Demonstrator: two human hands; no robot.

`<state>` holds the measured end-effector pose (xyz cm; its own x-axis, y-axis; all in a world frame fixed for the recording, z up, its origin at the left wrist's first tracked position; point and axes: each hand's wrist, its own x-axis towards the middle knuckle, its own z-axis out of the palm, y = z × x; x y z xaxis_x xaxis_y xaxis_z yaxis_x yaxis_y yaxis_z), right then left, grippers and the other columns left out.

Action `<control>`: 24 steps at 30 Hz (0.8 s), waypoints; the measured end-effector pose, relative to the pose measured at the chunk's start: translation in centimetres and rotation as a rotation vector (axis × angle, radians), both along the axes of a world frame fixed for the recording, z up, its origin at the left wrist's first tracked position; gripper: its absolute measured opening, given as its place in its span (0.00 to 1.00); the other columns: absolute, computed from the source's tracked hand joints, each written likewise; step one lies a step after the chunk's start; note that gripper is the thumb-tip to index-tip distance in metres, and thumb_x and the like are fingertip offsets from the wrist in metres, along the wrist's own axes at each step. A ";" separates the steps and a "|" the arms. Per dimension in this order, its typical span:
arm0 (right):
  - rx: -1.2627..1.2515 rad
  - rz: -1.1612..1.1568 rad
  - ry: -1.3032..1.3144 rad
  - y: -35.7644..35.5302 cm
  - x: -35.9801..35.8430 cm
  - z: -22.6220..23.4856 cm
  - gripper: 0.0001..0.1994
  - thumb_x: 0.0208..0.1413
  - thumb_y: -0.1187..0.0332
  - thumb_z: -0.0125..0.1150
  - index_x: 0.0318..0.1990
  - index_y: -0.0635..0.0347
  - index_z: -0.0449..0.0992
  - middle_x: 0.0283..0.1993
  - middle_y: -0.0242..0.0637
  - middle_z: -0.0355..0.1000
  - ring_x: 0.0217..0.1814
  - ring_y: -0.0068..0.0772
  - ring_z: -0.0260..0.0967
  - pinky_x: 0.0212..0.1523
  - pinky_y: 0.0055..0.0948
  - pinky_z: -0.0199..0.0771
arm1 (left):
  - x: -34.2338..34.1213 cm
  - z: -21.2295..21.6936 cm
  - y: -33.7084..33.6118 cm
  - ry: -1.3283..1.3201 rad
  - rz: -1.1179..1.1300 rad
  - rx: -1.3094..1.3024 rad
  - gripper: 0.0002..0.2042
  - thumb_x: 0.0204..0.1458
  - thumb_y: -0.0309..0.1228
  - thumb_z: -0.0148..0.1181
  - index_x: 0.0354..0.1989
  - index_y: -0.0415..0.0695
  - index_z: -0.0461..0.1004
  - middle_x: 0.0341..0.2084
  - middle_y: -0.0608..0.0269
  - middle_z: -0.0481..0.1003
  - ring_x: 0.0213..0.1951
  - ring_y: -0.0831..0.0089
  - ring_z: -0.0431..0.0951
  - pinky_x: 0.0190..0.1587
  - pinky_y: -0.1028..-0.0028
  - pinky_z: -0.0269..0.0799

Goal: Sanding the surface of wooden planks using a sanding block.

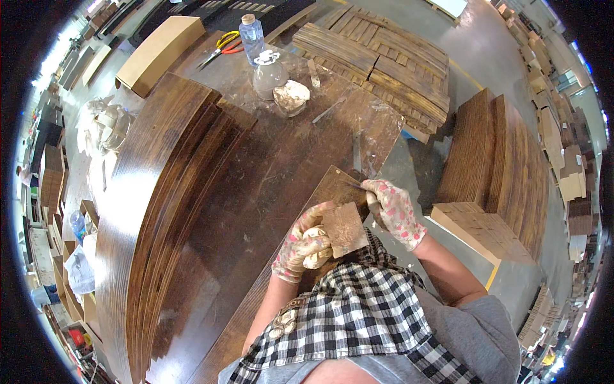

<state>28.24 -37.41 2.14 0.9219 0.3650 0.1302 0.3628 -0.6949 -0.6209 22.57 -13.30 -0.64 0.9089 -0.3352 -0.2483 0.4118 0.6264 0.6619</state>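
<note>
My left hand point(300, 249), in a stained glove with a pink pattern, is closed on a flat square brown piece point(346, 230) with a smeared face. A cream-coloured lump point(316, 248) is bunched in the same hand; whether it is cloth or filler I cannot tell. My right hand point(395, 212), gloved alike, pinches a thin dark blade-like tool point(353, 184), whose tip points left over a brown wooden board point(334, 182). That board lies at the near edge of the worktable point(268, 153), partly covered by my hands and checked apron.
Stacked dark planks point(160, 147) line the table's left side. At the far end stand a clear bottle point(252, 41), a jug point(268, 77), a whitish lump in a bag point(291, 96) and scissors point(224, 45). Metal strips point(357, 150) lie near the right edge. More wood stacks point(492, 153) stand right.
</note>
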 end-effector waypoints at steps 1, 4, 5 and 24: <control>-0.110 -0.004 -0.077 0.0 0.2 0.0 0.18 0.59 0.75 0.56 0.58 0.60 0.74 0.41 0.41 0.77 0.34 0.37 0.77 0.35 0.34 0.77 | 0.0 0.1 0.0 0.025 -0.031 -0.012 0.40 0.41 0.33 0.76 0.67 0.40 0.66 0.57 0.63 0.73 0.47 0.80 0.76 0.48 0.79 0.73; -0.477 0.060 -0.152 0.2 0.4 0.1 0.24 0.56 0.72 0.55 0.63 0.49 0.72 0.41 0.41 0.75 0.33 0.41 0.78 0.33 0.40 0.78 | -0.1 0.3 -0.1 0.012 -0.013 -0.037 0.39 0.43 0.33 0.75 0.66 0.40 0.66 0.56 0.63 0.73 0.45 0.80 0.76 0.48 0.79 0.72; -0.579 0.081 -0.132 0.4 0.5 0.0 0.26 0.56 0.73 0.54 0.64 0.47 0.71 0.41 0.42 0.74 0.33 0.41 0.78 0.32 0.40 0.78 | -0.1 0.3 -0.1 0.004 0.016 -0.063 0.39 0.43 0.33 0.75 0.66 0.40 0.66 0.56 0.63 0.73 0.46 0.80 0.76 0.48 0.79 0.72; -0.450 -0.029 -0.012 2.0 -0.4 -1.1 0.34 0.51 0.76 0.56 0.69 0.43 0.66 0.40 0.46 0.70 0.31 0.51 0.75 0.31 0.47 0.75 | 0.1 0.0 0.1 -0.309 0.314 0.376 0.32 0.54 0.34 0.71 0.66 0.40 0.67 0.55 0.63 0.74 0.42 0.82 0.74 0.45 0.80 0.72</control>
<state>27.80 -35.45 1.06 0.9318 0.3622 -0.0251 0.3449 -0.9047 -0.2502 22.67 -13.22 -0.69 0.9997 0.0227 -0.0056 -0.0036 0.3856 0.9226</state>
